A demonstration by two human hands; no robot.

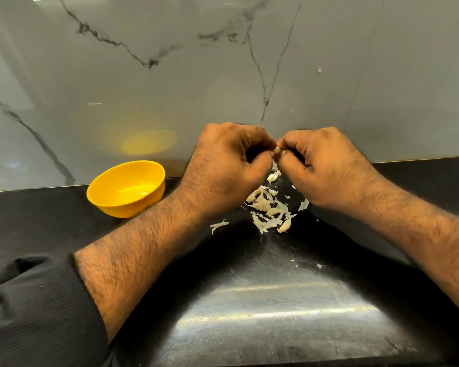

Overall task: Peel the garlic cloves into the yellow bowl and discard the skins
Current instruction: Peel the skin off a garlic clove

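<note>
I have one clove point(277, 150) pinched between left hand point(229, 168) and right hand point(326, 166), above the skins point(269, 210) on the counter point(249, 300). I'd strip with thumbnails without crushing, then drop it in the bowl point(126, 188) at left.

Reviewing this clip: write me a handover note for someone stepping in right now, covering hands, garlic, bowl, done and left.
Left hand and right hand both pinch one garlic clove above the black counter.
Skins and some cloves lie piled on the counter under the hands.
Yellow bowl stands left of them by the wall; little or nothing shows inside.
Left: finish this clove, drop it in the bowl, peel the rest, discard skins.
</note>
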